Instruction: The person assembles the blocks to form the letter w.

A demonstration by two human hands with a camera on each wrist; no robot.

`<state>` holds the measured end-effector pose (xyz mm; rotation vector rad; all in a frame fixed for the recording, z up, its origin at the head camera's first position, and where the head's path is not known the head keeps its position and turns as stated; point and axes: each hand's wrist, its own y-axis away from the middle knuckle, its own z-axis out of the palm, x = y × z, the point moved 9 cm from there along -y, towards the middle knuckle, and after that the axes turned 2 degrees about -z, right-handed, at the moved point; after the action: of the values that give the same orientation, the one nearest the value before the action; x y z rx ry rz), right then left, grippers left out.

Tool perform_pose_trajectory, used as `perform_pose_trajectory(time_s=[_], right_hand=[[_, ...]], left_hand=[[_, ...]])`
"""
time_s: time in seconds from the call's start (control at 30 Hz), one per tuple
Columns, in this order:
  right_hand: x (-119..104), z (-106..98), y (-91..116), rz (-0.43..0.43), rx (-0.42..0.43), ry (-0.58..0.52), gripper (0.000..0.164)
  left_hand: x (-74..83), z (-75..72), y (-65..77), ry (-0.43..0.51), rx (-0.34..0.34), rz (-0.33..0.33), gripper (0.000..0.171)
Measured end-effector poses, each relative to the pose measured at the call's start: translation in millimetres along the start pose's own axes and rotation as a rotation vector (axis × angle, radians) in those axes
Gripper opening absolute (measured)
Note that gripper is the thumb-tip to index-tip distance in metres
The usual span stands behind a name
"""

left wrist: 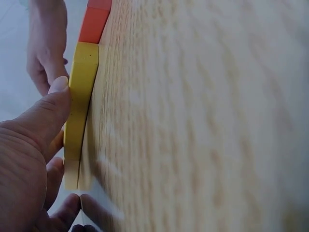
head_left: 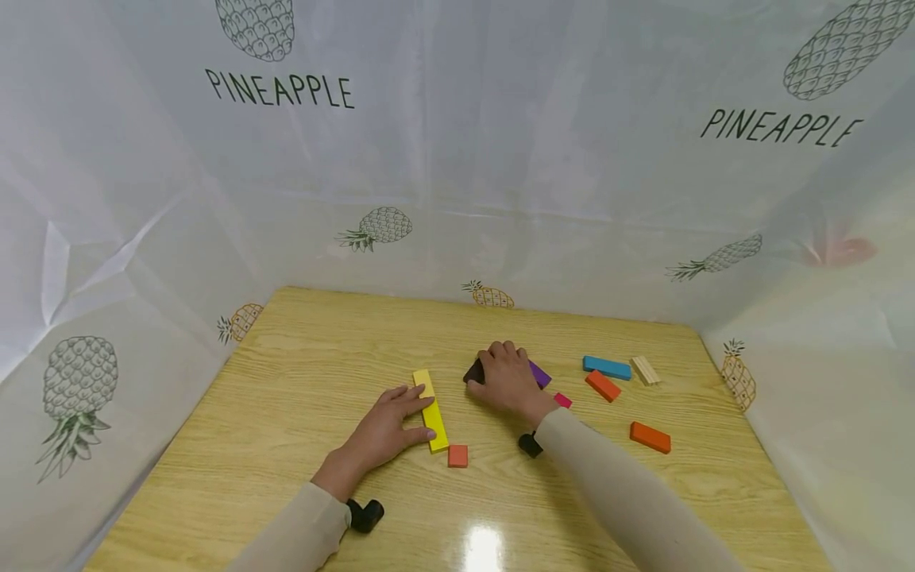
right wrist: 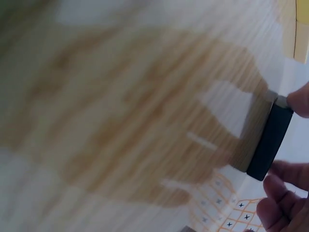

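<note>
In the head view my left hand (head_left: 382, 429) rests on a long yellow block (head_left: 432, 413), thumb toward its near end and fingertips farther up. The left wrist view shows that thumb tip against the side of the yellow block (left wrist: 82, 101). A small red block (head_left: 458, 456) lies by its near end. My right hand (head_left: 509, 380) grips a black block (head_left: 475, 372). In the right wrist view the black block (right wrist: 270, 140) is between thumb and fingers, close over the table. Beyond that hand lies a purple block (head_left: 539, 374), partly hidden.
To the right lie a blue block (head_left: 606, 367), a pale wooden piece (head_left: 646, 371), an orange block (head_left: 604, 386) and another orange block (head_left: 650, 438). A pink block (head_left: 563, 400) is beside my right wrist. White pineapple-print sheeting (head_left: 457, 159) surrounds the wooden table (head_left: 322, 342).
</note>
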<state>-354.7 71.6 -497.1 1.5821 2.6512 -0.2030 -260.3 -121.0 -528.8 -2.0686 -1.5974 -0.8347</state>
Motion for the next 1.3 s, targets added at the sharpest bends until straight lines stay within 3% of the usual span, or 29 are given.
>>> perform_pose_trajectory(time_s=[0.2, 0.43, 0.8, 1.3], right_hand=[[6, -2, 4, 0.006, 0.015, -0.009, 0.065], [12, 2, 7, 0.024, 0.002, 0.011, 0.062], [5, -2, 15, -0.047, 0.014, 0.012, 0.064], [-6, -4, 44, -0.134, 0.014, 0.043, 0.065]], left_hand=[[2.5, -0.4, 0.7, 0.002, -0.003, 0.006, 0.061], [2.6, 0.0, 0.5, 0.0, -0.004, -0.002, 0.061], [0.6, 0.2, -0.3, -0.017, 0.005, -0.001, 0.061], [0.0, 0.2, -0.2, -0.023, -0.01, -0.005, 0.062]])
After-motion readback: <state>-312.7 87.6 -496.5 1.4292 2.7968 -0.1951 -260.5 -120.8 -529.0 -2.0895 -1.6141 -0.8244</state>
